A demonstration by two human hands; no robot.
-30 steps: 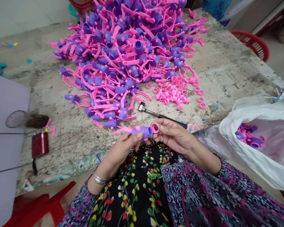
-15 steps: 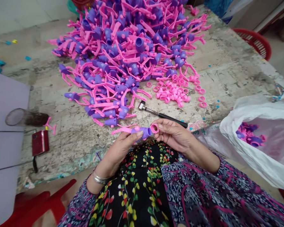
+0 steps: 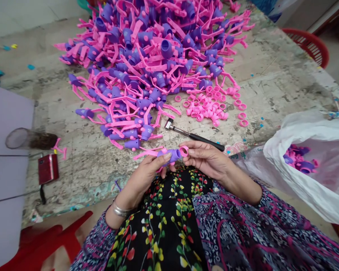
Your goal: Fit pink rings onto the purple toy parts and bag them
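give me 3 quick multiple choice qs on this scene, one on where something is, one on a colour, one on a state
1. Where does the small steel-headed, black-handled hammer lie?
A) in the person's lap
B) on the mottled concrete tabletop, just beyond the right hand
C) under the heap of parts

2. What colour are the small, loose plastic rings?
A) pink
B) blue
C) yellow

3. What state is the white plastic bag in?
A) knotted shut
B) flat and empty
C) open, with purple and pink moulded plastic parts inside

1: B, the hammer rests on the tabletop.
2: A, the rings all show pink.
3: C, the parts show through its open mouth.
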